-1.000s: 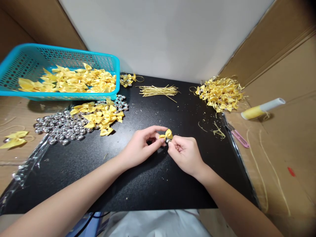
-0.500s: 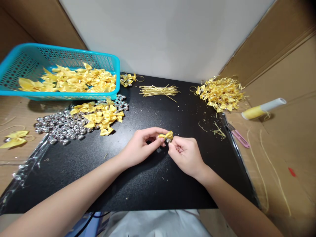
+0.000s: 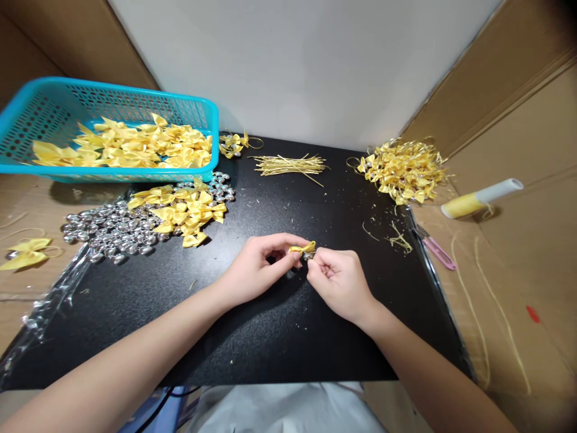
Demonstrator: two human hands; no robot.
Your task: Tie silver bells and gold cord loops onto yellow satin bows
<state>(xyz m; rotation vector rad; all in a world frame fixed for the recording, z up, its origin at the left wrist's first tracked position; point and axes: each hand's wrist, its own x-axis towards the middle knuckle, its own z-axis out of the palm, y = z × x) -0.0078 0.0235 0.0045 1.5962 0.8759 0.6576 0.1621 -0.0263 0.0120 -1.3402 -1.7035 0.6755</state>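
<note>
Above the black tabletop [image 3: 252, 343], my left hand [image 3: 265, 261] pinches a yellow ribbon bow [image 3: 303, 248] between thumb and fingers. A small silver bead [image 3: 308, 255] shows just under the bow, between my two hands. My right hand [image 3: 339, 278] is closed beside the bead, its thumb and forefinger pressed together at the bow's right side. What those right fingers grip is too small and hidden to make out.
A turquoise basket [image 3: 148, 174] of yellow bows stands back left, with silver beads [image 3: 121, 231] and loose bows [image 3: 192, 210] before it. Gold cords [image 3: 291, 166] lie at the back. Corded bows [image 3: 406, 171] are heaped back right, near pink-handled scissors [image 3: 439, 251] and a tube [image 3: 482, 198].
The bow has tipped slightly and looks flatter between my fingers. Both hands stay in nearly the same place.
</note>
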